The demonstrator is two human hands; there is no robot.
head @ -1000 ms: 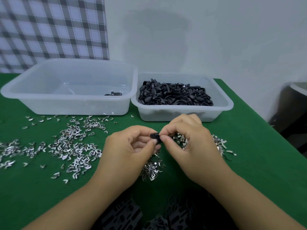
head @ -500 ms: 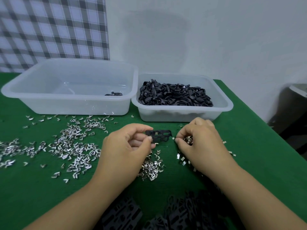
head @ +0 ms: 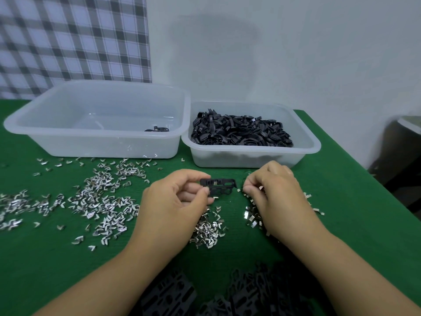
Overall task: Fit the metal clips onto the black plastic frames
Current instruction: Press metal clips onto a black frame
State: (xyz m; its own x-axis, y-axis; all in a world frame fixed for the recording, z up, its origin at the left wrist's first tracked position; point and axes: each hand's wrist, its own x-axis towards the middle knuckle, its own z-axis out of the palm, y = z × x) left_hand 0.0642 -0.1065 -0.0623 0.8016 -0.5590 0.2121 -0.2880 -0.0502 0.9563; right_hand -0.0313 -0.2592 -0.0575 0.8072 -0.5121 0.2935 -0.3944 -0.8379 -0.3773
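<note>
Left hand (head: 173, 201) fingers pinch frame (head: 219, 185) by left end, right end free for fitting. Right hand (head: 273, 192) fingers curl over clips (head: 250, 216); cannot tell if holding 1.

Soft, even light is falling from above the near side, keeping the scene fairly bright. A faint, rounded shadow is spreading across the far white wall (head: 216, 42), and the far right corner is lying in darkness. The metal clips (head: 100, 201) on the green table (head: 341, 201) are glinting. The black frame (head: 218, 185) in the left hand (head: 173, 201) is showing crisp, while the single clip (head: 238, 190) pinched by the right hand (head: 273, 197) is looking tiny and soft. The near pile of frames (head: 250, 293) is blurring into murk. The wide lens is bowing the checked cloth (head: 68, 42) at far left.
</note>
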